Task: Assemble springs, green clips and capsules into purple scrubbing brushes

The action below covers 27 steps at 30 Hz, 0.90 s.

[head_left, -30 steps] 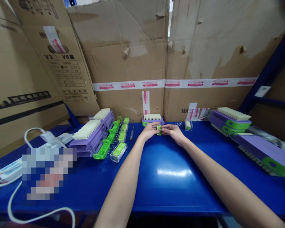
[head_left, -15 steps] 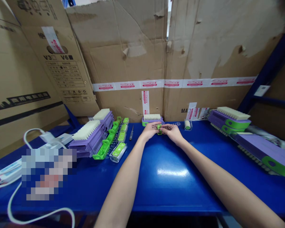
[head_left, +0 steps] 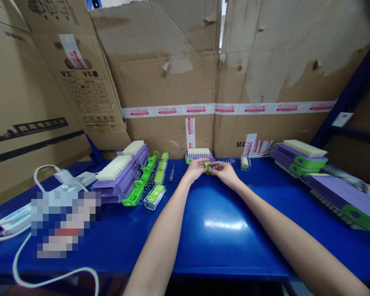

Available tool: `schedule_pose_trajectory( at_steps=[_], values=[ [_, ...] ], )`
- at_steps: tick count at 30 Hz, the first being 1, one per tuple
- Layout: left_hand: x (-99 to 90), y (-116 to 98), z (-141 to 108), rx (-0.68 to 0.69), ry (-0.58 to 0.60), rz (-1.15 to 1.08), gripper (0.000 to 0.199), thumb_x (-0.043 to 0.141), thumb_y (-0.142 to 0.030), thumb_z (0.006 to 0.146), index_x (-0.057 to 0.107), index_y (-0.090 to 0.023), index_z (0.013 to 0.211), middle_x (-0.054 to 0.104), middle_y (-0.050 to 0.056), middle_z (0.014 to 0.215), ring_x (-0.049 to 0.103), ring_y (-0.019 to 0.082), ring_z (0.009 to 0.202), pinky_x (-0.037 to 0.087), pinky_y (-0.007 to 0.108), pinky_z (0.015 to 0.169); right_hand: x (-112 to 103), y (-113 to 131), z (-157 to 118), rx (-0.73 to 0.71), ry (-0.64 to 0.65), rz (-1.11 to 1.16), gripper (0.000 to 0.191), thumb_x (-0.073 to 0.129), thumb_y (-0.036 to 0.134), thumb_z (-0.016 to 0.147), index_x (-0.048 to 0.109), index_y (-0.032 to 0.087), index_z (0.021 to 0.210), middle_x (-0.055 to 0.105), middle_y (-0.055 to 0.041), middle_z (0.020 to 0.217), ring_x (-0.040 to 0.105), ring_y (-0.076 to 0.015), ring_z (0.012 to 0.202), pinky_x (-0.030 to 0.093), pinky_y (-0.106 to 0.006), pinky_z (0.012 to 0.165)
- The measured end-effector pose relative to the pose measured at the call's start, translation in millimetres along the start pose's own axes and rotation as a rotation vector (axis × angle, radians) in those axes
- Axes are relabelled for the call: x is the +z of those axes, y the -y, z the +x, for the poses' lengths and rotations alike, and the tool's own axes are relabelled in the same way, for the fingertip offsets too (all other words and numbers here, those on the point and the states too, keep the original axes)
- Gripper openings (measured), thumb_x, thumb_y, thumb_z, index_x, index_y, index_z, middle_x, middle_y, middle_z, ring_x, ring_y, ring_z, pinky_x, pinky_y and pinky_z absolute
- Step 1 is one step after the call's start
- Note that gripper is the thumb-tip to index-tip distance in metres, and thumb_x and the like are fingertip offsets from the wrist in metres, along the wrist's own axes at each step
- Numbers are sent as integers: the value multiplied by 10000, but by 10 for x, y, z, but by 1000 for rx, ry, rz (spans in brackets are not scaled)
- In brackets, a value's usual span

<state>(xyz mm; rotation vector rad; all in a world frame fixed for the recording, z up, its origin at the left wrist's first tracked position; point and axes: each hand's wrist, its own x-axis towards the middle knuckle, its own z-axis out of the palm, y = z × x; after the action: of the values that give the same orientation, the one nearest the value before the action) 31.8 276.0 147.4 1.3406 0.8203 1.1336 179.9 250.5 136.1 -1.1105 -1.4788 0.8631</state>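
Observation:
My left hand (head_left: 196, 170) is closed on a small green plastic part (head_left: 207, 165), held just above the blue table. A thin coiled spring (head_left: 228, 163) runs from beside that part up to the right, pinched in the fingers of my right hand (head_left: 225, 174). Whether the spring's near end touches the green part I cannot tell. Directly behind my hands lies a purple and green brush (head_left: 200, 155) with its white bristles up. Left of them, a small screwdriver (head_left: 172, 173) rests on the table.
To the left stand purple brush bodies (head_left: 114, 181), green brackets (head_left: 133, 195), several springs and clear cases with green inserts (head_left: 155, 196). More purple brushes (head_left: 306, 158) lie at the right, near a small clear case (head_left: 244, 163). A power strip (head_left: 14, 216) and white cable occupy the left; cardboard (head_left: 172, 82) rises behind.
The spring now shows more plainly, stretching up and right from my right fingers. My right fingers have shifted slightly down along the green part. My left hand has barely moved.

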Motion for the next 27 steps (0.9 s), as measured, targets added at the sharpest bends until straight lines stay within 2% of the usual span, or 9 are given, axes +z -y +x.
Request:
schedule_pose_trajectory(
  at_steps=[9, 14, 21, 27],
  values=[
    [27, -32, -46, -87, -9, -33, 438, 681, 19, 579, 642, -99, 998, 697, 91, 873, 650, 166, 782, 531, 301, 736, 10, 12, -4, -9, 7, -82, 223, 699, 285, 637, 655, 156, 814, 677, -37, 650, 633, -178, 602, 498, -290, 617],
    [19, -40, -52, -89, 6, -34, 458, 694, 17, 561, 643, -106, 999, 699, 82, 859, 649, 166, 786, 530, 283, 721, 0, 31, -13, -14, 2, -142, 197, 700, 274, 640, 669, 160, 797, 675, -33, 635, 630, -183, 595, 489, -279, 597],
    [29, -72, -77, -133, -18, -24, 425, 692, -2, 574, 644, -108, 983, 698, 80, 851, 634, 120, 680, 524, 251, 664, -9, 51, -13, -39, 14, -232, 190, 673, 297, 668, 670, 151, 790, 683, -48, 662, 631, -190, 606, 483, -278, 600],
    [14, -68, -61, -138, -25, -35, 488, 765, -30, 505, 639, -101, 971, 699, 86, 836, 639, 138, 671, 535, 288, 687, -10, 101, -29, -46, 8, -295, 188, 654, 300, 678, 678, 152, 792, 666, -36, 611, 624, -188, 604, 467, -269, 597]
  ],
)
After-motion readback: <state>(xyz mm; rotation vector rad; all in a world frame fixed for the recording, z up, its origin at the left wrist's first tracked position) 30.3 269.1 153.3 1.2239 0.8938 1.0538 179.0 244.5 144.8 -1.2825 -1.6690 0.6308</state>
